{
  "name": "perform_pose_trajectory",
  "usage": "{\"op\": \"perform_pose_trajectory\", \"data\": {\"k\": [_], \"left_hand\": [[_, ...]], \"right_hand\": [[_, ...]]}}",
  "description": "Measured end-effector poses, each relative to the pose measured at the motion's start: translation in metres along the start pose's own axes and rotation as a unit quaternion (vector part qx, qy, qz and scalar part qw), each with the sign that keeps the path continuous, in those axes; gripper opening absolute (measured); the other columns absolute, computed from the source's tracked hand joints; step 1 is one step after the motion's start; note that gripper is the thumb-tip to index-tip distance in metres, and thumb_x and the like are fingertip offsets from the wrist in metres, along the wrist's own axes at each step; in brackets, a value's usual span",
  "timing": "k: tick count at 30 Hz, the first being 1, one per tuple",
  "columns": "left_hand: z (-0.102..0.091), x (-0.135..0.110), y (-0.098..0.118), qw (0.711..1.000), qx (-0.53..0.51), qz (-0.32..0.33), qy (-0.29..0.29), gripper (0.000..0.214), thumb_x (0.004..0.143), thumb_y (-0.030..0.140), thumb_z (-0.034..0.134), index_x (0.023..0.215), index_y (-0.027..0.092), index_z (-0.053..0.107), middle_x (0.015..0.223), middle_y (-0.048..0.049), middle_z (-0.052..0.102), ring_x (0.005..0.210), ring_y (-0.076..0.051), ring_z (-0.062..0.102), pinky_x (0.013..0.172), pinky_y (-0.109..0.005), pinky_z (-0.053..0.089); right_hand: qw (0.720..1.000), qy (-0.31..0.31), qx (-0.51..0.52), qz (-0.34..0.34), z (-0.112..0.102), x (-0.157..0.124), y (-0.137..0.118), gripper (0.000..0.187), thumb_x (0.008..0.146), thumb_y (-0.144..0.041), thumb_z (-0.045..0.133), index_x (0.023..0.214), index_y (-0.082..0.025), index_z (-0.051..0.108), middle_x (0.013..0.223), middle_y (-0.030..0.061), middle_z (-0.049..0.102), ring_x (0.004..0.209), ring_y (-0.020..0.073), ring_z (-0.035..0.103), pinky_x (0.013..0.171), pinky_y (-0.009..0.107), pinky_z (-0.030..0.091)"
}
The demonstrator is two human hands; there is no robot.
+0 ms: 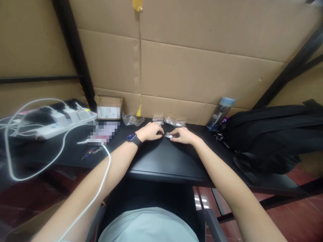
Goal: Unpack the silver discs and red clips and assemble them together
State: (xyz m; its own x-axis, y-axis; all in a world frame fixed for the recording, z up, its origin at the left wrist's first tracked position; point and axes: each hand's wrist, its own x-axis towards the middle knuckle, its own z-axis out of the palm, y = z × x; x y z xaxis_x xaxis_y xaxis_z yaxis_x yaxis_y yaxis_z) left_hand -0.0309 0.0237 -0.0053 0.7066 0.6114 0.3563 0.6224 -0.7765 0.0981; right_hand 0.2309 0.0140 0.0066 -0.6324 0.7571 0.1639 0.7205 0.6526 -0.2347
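My right hand [183, 135] pinches a small clear plastic packet [170, 135] between thumb and fingers, low over the black table. What lies inside that packet is too blurred to name. Just left of it is my left hand [151, 131], its fingers curved, thumb and forefinger apart, with nothing visible between them. A dark watch [132, 136] sits on the left wrist. Behind the hands, against the cardboard wall, lie more clear packets: a small one [158, 119] with something reddish in it and a wider cluster [174, 122].
Left stand a small open cardboard box [109, 107], a crumpled plastic bag [132, 119], a white power strip [64, 124] and keys [92, 153]. A white cable [107, 168] crosses my left forearm. Right are a bottle [219, 114] and a black backpack [267, 134].
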Motion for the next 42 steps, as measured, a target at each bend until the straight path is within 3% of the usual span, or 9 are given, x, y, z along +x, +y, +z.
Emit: {"op": "perform_pose_trajectory", "data": {"k": [9, 20, 24, 28, 31, 34, 38, 42], "left_hand": [[-0.002, -0.002, 0.004, 1.000, 0.011, -0.012, -0.014, 0.026, 0.089, 0.036, 0.063, 0.109, 0.029, 0.077, 0.113, -0.0053, 0.072, 0.109, -0.024, 0.066, 0.092, -0.033, 0.047], [-0.004, -0.002, 0.005, 0.999, 0.024, -0.020, -0.031, 0.024, 0.089, 0.036, 0.062, 0.106, 0.029, 0.077, 0.112, -0.0053, 0.072, 0.108, -0.024, 0.065, 0.091, -0.033, 0.046], [-0.004, -0.003, 0.008, 0.999, 0.021, -0.021, -0.031, 0.024, 0.089, 0.036, 0.062, 0.106, 0.028, 0.077, 0.112, -0.0060, 0.072, 0.107, -0.024, 0.066, 0.091, -0.033, 0.046], [-0.001, -0.002, 0.015, 0.999, 0.014, -0.003, -0.033, 0.022, 0.088, 0.036, 0.063, 0.104, 0.029, 0.078, 0.109, -0.0062, 0.072, 0.104, -0.024, 0.066, 0.090, -0.034, 0.046], [0.002, -0.001, 0.024, 0.999, 0.011, 0.020, -0.037, 0.022, 0.088, 0.035, 0.065, 0.104, 0.028, 0.078, 0.109, -0.0067, 0.072, 0.102, -0.024, 0.067, 0.090, -0.034, 0.047], [0.005, 0.000, 0.033, 0.998, 0.006, 0.038, -0.042, 0.023, 0.088, 0.033, 0.066, 0.106, 0.028, 0.078, 0.109, -0.0069, 0.071, 0.103, -0.025, 0.066, 0.093, -0.035, 0.047], [0.010, 0.001, 0.040, 0.997, -0.015, 0.053, -0.053, 0.027, 0.089, 0.036, 0.066, 0.113, 0.029, 0.076, 0.111, -0.0064, 0.071, 0.106, -0.026, 0.066, 0.092, -0.036, 0.048], [0.013, 0.003, 0.044, 0.996, -0.038, 0.056, -0.066, 0.029, 0.090, 0.038, 0.065, 0.117, 0.030, 0.074, 0.115, -0.0057, 0.070, 0.109, -0.026, 0.065, 0.093, -0.037, 0.048]], "right_hand": [[0.999, 0.016, 0.013, 0.035, -0.002, -0.001, -0.009, 0.038, 0.076, -0.023, 0.073, 0.114, -0.027, 0.075, 0.107, 0.0029, 0.078, 0.095, 0.0245, 0.071, 0.085, 0.033, 0.052], [0.997, 0.061, 0.033, 0.038, 0.007, 0.004, -0.002, 0.038, 0.068, -0.023, 0.075, 0.106, -0.024, 0.067, 0.103, 0.0019, 0.075, 0.097, 0.0239, 0.068, 0.090, 0.034, 0.048], [0.993, 0.105, 0.044, 0.043, -0.002, 0.002, 0.014, 0.037, 0.070, -0.027, 0.076, 0.106, -0.025, 0.067, 0.108, 0.0020, 0.074, 0.099, 0.0230, 0.068, 0.090, 0.033, 0.049], [0.984, 0.149, 0.020, 0.101, -0.014, 0.005, 0.047, 0.037, 0.072, -0.029, 0.076, 0.107, -0.024, 0.066, 0.106, 0.0030, 0.075, 0.096, 0.0228, 0.068, 0.088, 0.033, 0.050], [0.972, 0.190, -0.008, 0.136, -0.022, 0.015, 0.069, 0.031, 0.073, -0.028, 0.074, 0.102, -0.024, 0.066, 0.102, 0.0032, 0.075, 0.095, 0.0229, 0.068, 0.087, 0.033, 0.049], [0.969, 0.194, -0.042, 0.149, -0.024, 0.035, 0.081, 0.032, 0.072, -0.028, 0.076, 0.102, -0.024, 0.065, 0.102, 0.0031, 0.075, 0.095, 0.0232, 0.067, 0.086, 0.033, 0.049], [0.964, 0.179, -0.083, 0.177, -0.016, 0.064, 0.084, 0.030, 0.076, -0.029, 0.075, 0.105, -0.024, 0.066, 0.103, 0.0040, 0.075, 0.094, 0.0236, 0.067, 0.084, 0.034, 0.048], [0.965, 0.163, -0.108, 0.172, -0.006, 0.076, 0.083, 0.010, 0.078, -0.023, 0.074, 0.088, -0.023, 0.071, 0.100, 0.0057, 0.075, 0.103, 0.0267, 0.064, 0.092, 0.039, 0.046]]}}
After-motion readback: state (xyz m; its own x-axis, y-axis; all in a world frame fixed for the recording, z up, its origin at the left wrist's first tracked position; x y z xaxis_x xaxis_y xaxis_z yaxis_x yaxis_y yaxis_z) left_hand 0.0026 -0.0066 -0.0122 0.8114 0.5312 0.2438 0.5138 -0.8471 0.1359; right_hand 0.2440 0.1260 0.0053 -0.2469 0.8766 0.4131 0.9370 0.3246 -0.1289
